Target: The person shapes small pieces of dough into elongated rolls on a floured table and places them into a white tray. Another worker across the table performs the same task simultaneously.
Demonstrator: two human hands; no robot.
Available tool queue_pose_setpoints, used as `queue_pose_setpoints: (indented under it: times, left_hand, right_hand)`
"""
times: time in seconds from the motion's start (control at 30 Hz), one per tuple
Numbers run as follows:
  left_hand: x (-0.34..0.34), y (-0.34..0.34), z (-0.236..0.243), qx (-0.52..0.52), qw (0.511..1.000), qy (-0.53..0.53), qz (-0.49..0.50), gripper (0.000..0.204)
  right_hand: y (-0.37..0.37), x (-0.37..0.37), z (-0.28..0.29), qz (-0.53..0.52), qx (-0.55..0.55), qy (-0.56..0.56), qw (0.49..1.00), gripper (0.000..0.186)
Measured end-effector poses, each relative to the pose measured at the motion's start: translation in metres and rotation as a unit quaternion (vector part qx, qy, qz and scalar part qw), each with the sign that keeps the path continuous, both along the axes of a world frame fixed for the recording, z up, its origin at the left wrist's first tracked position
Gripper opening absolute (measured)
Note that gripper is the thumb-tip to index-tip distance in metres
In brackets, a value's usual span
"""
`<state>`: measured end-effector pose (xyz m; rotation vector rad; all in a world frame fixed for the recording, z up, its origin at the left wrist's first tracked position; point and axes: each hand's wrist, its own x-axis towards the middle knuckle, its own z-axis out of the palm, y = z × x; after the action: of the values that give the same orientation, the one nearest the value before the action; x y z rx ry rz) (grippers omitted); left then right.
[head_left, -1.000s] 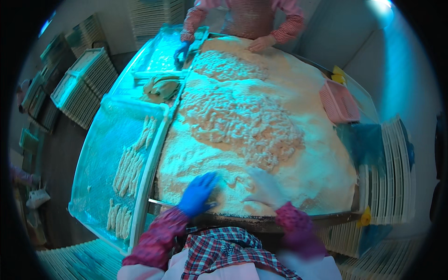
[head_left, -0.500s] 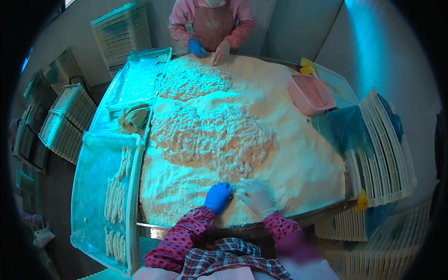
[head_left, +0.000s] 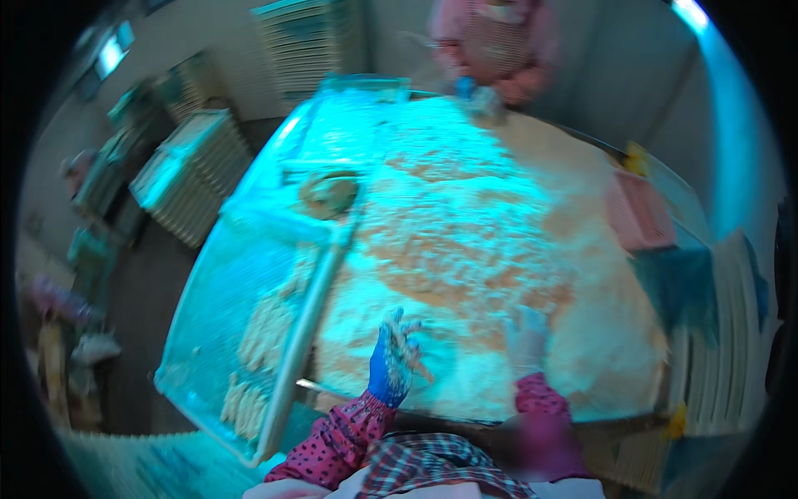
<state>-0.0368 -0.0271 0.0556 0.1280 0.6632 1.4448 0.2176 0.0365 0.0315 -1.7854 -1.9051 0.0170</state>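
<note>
My left hand (head_left: 386, 368), in a blue glove dusted with white powder, is raised over the near left of the table. Its fingers curl around a few pale floured strips (head_left: 412, 356), soft-looking and of a kind I cannot make out. My right hand (head_left: 526, 341), in a whitish glove, rests at the powder's near side with fingers stretched out; it is blurred. Beyond both hands a heap of similar strips (head_left: 474, 237) lies in the white, flour-like powder (head_left: 607, 328). Left of my left hand, a mesh-lined tray (head_left: 212, 287) holds rows of pale strips (head_left: 264, 337).
Across the table stands a co-worker (head_left: 495, 50) in a checked apron, hands at the powder. A pink basket (head_left: 640, 212) sits at the right edge, near stacked white trays (head_left: 715, 333). A bundled cloth (head_left: 328, 195) lies behind the left tray. More stacked trays (head_left: 195, 175) stand on the floor.
The view has swung left. My hands, together at the powder before, are apart now; the left has lifted toward the tray with floured strips in it, while the right stays at the powder.
</note>
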Motion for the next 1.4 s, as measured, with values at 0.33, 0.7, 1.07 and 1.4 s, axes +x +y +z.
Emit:
queue_pose_setpoints:
  times: [0.33, 0.7, 1.07, 1.4]
  left_hand:
    - [-0.342, -0.026, -0.049, -0.113, 0.785, 0.582, 0.176, 0.046]
    - [-0.377, -0.033, -0.032, -0.065, 0.785, 0.592, -0.170, 0.053]
    - [-0.307, -0.088, -0.035, 0.026, 0.460, 0.887, 0.037, 0.053]
    - [0.029, -0.016, -0.030, 0.251, 0.543, 0.777, -0.196, 0.059]
  right_hand:
    - [0.013, 0.003, -0.009, -0.044, -0.090, 0.086, 0.991, 0.020]
    - [0.024, 0.039, -0.013, -0.035, -0.165, 0.402, 0.900, 0.014]
    - [-0.057, -0.046, 0.045, 0.322, -0.118, 0.134, 0.930, 0.020]
    - [-0.093, -0.042, -0.007, 0.117, -0.204, 0.332, 0.914, 0.049]
